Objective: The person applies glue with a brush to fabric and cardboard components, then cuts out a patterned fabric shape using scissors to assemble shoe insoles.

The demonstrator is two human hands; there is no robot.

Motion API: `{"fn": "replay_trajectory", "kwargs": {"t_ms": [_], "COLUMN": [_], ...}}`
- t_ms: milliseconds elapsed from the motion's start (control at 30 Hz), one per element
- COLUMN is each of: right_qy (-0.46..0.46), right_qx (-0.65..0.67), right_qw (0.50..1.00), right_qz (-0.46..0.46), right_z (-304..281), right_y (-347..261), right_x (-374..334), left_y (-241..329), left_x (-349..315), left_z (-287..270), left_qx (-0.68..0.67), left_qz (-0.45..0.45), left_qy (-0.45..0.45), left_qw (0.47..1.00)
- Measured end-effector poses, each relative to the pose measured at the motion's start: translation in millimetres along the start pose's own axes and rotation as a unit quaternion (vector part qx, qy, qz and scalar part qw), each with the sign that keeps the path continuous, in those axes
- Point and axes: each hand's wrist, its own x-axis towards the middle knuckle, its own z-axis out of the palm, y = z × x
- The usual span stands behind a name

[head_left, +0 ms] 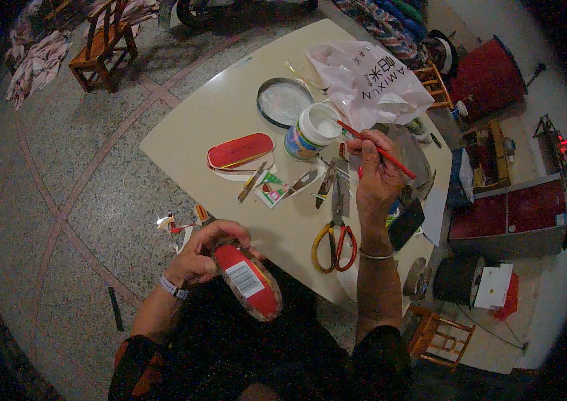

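Left hand point(206, 250) grips a rounded, red-faced oblong point(265, 297); right hand point(378, 175) pinches a slender stick point(397, 164).

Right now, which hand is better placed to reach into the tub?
Likely the right hand: it holds the red stick, tip near the tub's mouth. The left hand is farther off, holding the red oval.

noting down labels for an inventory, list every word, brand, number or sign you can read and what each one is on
Plastic bag: large dark lettering, clear enough to make out, but I won't copy it.
White tub: multicoloured label, print too blurred to read.
White sticker on the red oval piece in the left hand: barcode stripes, any digits too small.
Green and white card: no readable text.
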Motion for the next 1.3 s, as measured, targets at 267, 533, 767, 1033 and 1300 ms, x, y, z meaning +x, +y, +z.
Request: {"fn": "replay_trajectory", "kwargs": {"t_ms": [267, 533, 767, 1033, 1300], "right_qy": [-0.069, -0.139, -0.173, -0.172, -0.122], "right_qx": [-0.084, -0.162, -0.263, -0.309, -0.107], "right_qw": [0.993, 0.977, 0.947, 0.93, 0.987], "right_qz": [-0.053, -0.028, -0.057, -0.102, -0.018], "right_z": [-10, -19, -27, -23, -31], "right_y": [-13, -32, -48, -67, -87], "right_x": [7, 28, 48, 55, 24], "left_y": [-9, -12, -17, -9, -1], "left_x": [3, 10, 8, 7, -1], "left_z": [-10, 0, -4, -3, 1], "left_qx": [-0.032, -0.028, -0.104, -0.081, -0.064], "left_qz": [-0.021, -0.028, -0.029, -0.036, -0.038], "left_qy": [0.002, 0.005, -0.042, -0.029, -0.016], "left_qw": [0.999, 0.999, 0.993, 0.996, 0.997]}}
